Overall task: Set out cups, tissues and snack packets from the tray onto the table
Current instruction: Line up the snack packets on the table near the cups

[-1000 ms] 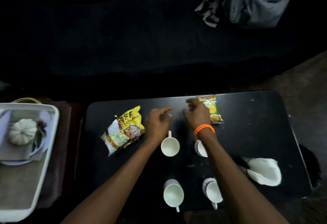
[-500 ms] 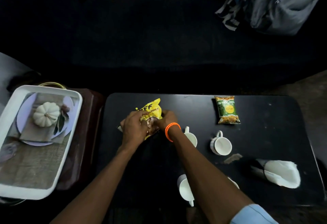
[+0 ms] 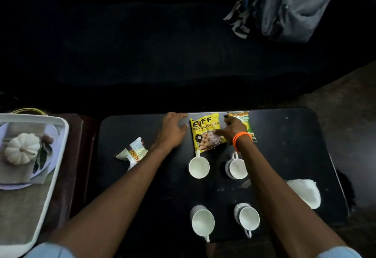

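A yellow snack packet (image 3: 204, 133) lies flat at the far edge of the black table (image 3: 295, 151). My right hand (image 3: 232, 128), with an orange wristband, pinches the packet's right side and partly hides a green snack packet (image 3: 247, 122) beside it. My left hand (image 3: 173, 130) rests on the table just left of the yellow packet, fingers loose. A pale snack packet (image 3: 133, 151) lies at the table's left. Two white cups (image 3: 199, 167) (image 3: 237, 168) stand mid-table, two more (image 3: 203, 222) (image 3: 248, 219) near the front edge. A white tissue (image 3: 305, 192) lies at the right.
The white tray (image 3: 61, 145) sits on a brown stand left of the table and holds a plate, a napkin and a small white pumpkin (image 3: 21, 148). A dark sofa runs behind the table, with a grey bag (image 3: 295, 7) on it at the upper right.
Both hands carried the yellow packet from the table's left side to the far edge next to the green packet. The pale packet stayed at the left. My left hand has come off the packet.
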Demonstrator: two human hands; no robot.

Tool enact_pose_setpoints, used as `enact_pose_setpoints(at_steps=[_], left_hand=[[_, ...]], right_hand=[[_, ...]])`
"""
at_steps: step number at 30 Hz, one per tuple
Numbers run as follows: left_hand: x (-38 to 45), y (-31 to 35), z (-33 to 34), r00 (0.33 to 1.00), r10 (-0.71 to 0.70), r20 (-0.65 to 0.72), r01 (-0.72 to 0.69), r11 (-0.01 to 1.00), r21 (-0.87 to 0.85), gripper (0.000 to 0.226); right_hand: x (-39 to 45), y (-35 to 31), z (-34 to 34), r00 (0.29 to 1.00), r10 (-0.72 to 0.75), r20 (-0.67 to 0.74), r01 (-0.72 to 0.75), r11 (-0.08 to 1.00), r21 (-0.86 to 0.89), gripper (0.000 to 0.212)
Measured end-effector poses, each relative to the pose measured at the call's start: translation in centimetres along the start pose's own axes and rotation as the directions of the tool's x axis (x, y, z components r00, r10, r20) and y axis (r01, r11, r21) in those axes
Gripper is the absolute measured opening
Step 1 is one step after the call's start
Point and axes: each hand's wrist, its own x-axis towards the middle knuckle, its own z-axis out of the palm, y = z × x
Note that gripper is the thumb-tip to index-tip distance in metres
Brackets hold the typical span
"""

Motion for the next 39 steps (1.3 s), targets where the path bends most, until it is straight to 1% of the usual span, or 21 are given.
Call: enact_pose_setpoints(at_steps=[2, 3, 5, 7, 9, 11, 14, 16, 18, 20, 21, 23, 24, 26, 27, 29, 32, 35, 37, 39], left_hand=[[1.1, 0.9, 1.4, 0.994, 0.026, 0.109, -0.029, 0.999, 0.031, 0.047], [1.6, 1.2, 2.1, 0.987, 0.039, 0.159, -0.049, 0.997, 0.058, 0.051], [2.1, 1.7, 3.6, 0.969, 0.043, 0.242, -0.074, 0.990, 0.118, 0.061], [2.2, 1.8, 4.7, 0.959, 0.020, 0.283, -0.064, 0.987, 0.147, 0.072], [2.4, 1.5, 5.6, 0.956, 0.031, 0.292, -0.084, 0.982, 0.172, 0.081], [2.6, 1.3, 6.2, 0.957, 0.063, 0.284, -0.127, 0.969, 0.212, 0.085], [3.2, 0.8, 6.7, 0.962, 0.125, 0.243, -0.179, 0.960, 0.215, 0.080], [3.5, 0.6, 6.8, 0.965, 0.128, 0.229, -0.180, 0.958, 0.224, 0.079], [3.5, 0.5, 6.8, 0.964, 0.122, 0.235, -0.191, 0.934, 0.300, 0.079], [3.1, 0.4, 6.8, 0.962, 0.156, 0.222, -0.238, 0.879, 0.413, 0.076], [2.8, 0.3, 6.7, 0.961, 0.195, 0.197, -0.265, 0.854, 0.448, 0.074], [2.4, 0.0, 6.2, 0.948, 0.276, 0.161, -0.319, 0.824, 0.468, 0.071], [2.3, -0.3, 6.0, 0.936, 0.302, 0.178, -0.351, 0.814, 0.462, 0.070], [2.5, -0.9, 5.7, 0.916, 0.300, 0.265, -0.393, 0.802, 0.450, 0.067], [2.6, -1.2, 5.6, 0.910, 0.278, 0.308, -0.397, 0.800, 0.451, 0.066], [2.9, -1.6, 5.5, 0.902, 0.267, 0.340, -0.407, 0.790, 0.458, 0.066], [3.0, -2.0, 5.3, 0.886, 0.269, 0.378, -0.432, 0.774, 0.463, 0.070], [3.2, -2.3, 5.0, 0.863, 0.262, 0.432, -0.469, 0.731, 0.495, 0.076], [3.1, -2.4, 4.6, 0.861, 0.267, 0.434, -0.473, 0.735, 0.486, 0.072], [2.5, -2.5, 4.0, 0.885, 0.283, 0.370, -0.433, 0.793, 0.429, 0.065]], right_hand=[[0.1, 0.5, -0.2, 0.993, -0.095, -0.072, 0.093, 0.995, -0.029, 0.068], [0.1, 0.7, 0.0, 0.987, -0.148, -0.069, 0.146, 0.989, -0.041, 0.064], [0.1, 1.2, 0.5, 0.966, -0.257, -0.011, 0.254, 0.960, -0.114, 0.060], [0.2, 1.7, 1.3, 0.946, -0.318, 0.053, 0.322, 0.921, -0.219, 0.064], [0.6, 2.1, 2.1, 0.944, -0.323, 0.074, 0.331, 0.904, -0.271, 0.068], [1.1, 2.4, 2.8, 0.947, -0.312, 0.074, 0.320, 0.900, -0.295, 0.072], [1.5, 2.5, 3.7, 0.956, -0.291, 0.046, 0.289, 0.896, -0.337, 0.078], [1.6, 2.3, 4.1, 0.962, -0.270, 0.045, 0.263, 0.864, -0.429, 0.080], [1.5, 1.8, 4.0, 0.970, -0.235, 0.069, 0.236, 0.821, -0.520, 0.082], [1.2, 1.4, 3.7, 0.969, -0.243, 0.038, 0.223, 0.803, -0.553, 0.080], [1.0, 1.2, 3.4, 0.960, -0.279, -0.011, 0.228, 0.804, -0.549, 0.078], [0.5, 0.9, 3.0, 0.914, -0.389, -0.121, 0.283, 0.820, -0.497, 0.070], [0.3, 0.8, 2.9, 0.889, -0.436, -0.139, 0.330, 0.822, -0.464, 0.065], [0.2, 0.8, 3.0, 0.868, -0.487, -0.095, 0.410, 0.812, -0.415, 0.055], [0.1, 0.9, 3.2, 0.869, -0.491, -0.061, 0.429, 0.810, -0.400, 0.051], [0.2, 1.1, 3.4, 0.878, -0.479, -0.030, 0.436, 0.822, -0.366, 0.050], [0.3, 1.4, 3.7, 0.885, -0.464, -0.043, 0.426, 0.843, -0.328, 0.051], [0.1, 1.5, 3.9, 0.878, -0.473, -0.078, 0.426, 0.844, -0.324, 0.046], [-0.2, 1.6, 4.0, 0.873, -0.482, -0.070, 0.433, 0.834, -0.342, 0.046], [-0.5, 1.4, 3.9, 0.885, -0.460, -0.071, 0.407, 0.839, -0.361, 0.050]])
